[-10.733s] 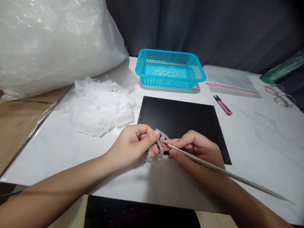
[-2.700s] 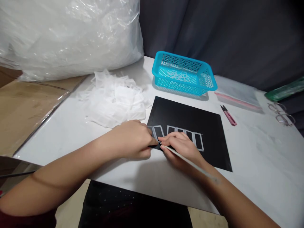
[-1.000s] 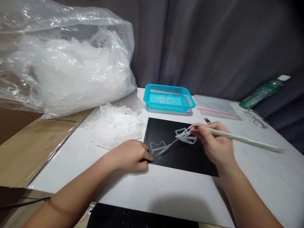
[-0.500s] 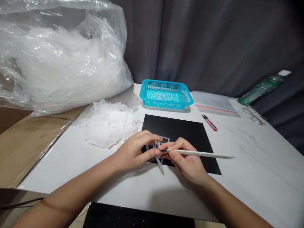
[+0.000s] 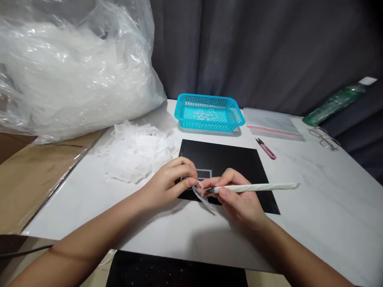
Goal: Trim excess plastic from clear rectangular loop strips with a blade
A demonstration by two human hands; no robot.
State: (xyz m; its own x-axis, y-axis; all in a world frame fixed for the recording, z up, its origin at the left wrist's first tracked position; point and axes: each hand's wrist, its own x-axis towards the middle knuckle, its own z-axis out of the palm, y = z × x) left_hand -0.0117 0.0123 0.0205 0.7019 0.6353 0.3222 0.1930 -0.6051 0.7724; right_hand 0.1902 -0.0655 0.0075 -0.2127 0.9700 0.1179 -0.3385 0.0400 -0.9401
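Note:
My left hand [image 5: 170,184] pinches a thin translucent white strip of linked frames [image 5: 202,186] over the near edge of a black mat [image 5: 236,163]. Part of the strip hangs down toward the white table between my hands. My right hand [image 5: 236,197] meets it from the right, gripping a long white pointed stick [image 5: 257,187] that juts out to the right, with its fingertips also on the strip.
A turquoise basket [image 5: 209,113] with white pieces inside stands behind the mat. A heap of white film pieces [image 5: 136,150] lies left, a big clear bag [image 5: 72,67] behind it. Pink snips [image 5: 265,148], a zip bag [image 5: 271,122], glasses [image 5: 324,138] and a green bottle [image 5: 338,101] lie right.
A second ago my right hand held the strip lifted out to the right above the mat. It has come back to my left hand, and the strip is now gathered between both hands.

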